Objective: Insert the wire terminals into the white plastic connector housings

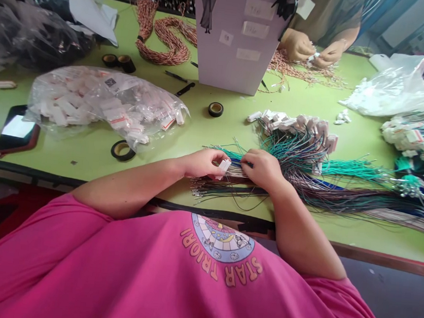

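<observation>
Between the thumb and fingers of my left hand [207, 163] is a small white plastic connector housing [224, 166]. My right hand [263, 169] lies just to its right, fingers curled and pinched on wire among the blue strands [236, 162]; how many strands it grips is hidden. Loose wires, green [355, 168], brown [328, 190] and white, run sideways under and beside both hands, with metal terminals at their left ends. Behind my right hand is a heap of wired white connectors [300, 123].
A clear bag of white housings [102, 100] lies at left, near tape rolls [215, 109] and a phone [16, 129]. A lilac board [233, 42] stands at the back. Beyond it, another person's hands [310, 49] work over twisted wires. Another bag [385, 87] sits at right.
</observation>
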Action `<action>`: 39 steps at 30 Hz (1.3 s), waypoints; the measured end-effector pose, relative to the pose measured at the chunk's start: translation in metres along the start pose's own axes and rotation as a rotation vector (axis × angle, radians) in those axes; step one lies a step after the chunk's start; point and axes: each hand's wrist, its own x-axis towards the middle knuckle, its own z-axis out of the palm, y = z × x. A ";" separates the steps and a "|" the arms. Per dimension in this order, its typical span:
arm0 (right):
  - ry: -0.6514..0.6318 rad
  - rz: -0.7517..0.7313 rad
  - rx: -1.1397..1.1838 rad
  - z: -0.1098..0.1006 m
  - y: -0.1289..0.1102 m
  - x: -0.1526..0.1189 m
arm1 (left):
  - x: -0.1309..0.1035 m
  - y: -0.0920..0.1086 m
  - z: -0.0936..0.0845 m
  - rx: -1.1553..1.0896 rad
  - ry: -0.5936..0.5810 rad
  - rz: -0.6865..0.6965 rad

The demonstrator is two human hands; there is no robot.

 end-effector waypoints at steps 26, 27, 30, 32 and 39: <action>0.167 -0.022 0.179 -0.006 -0.017 -0.010 | 0.006 -0.005 0.010 -0.519 0.086 0.014; 0.165 -0.036 0.135 -0.005 -0.017 -0.010 | 0.006 -0.005 0.010 -0.508 0.096 0.014; 0.146 -0.068 0.031 -0.003 -0.018 -0.010 | 0.006 -0.005 0.011 -0.477 0.135 0.007; 0.134 -0.075 0.009 -0.001 -0.019 -0.009 | 0.007 -0.006 0.012 -0.452 0.147 0.013; 0.081 0.051 0.250 0.008 -0.022 -0.006 | 0.008 -0.006 0.016 -0.335 0.190 0.054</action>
